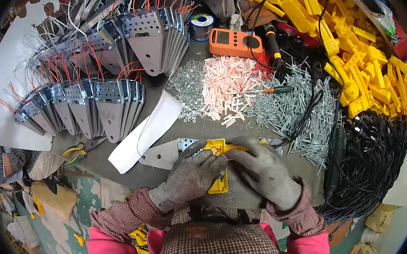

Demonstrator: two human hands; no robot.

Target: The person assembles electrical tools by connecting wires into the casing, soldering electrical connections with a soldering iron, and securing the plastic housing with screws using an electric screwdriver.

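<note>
Both of my hands wear grey gloves and work at the near edge of the table. My left hand (192, 170) is closed over a yellow plastic housing (218, 186), fingertips pressed on its upper part. Reddish wire shows in the housing beside those fingertips. A grey metal plate (160, 155) with a perforated bracket lies left of the housing, partly under my left hand. My right hand (270, 170), slightly blurred, has its thumb and fingers around a yellow part at the housing's right side. Its fingers hide whether this part is joined to the housing.
Stacked metal plates with red wires (117, 101) stand at left. A white paper strip (146, 131), pliers (81, 153), nuts (188, 86), pale sleeves (227, 83), screws (308, 107), a screwdriver (280, 90), an orange multimeter (236, 43), solder (202, 26), yellow housings (366, 69) and black cables (371, 167) surround the hands.
</note>
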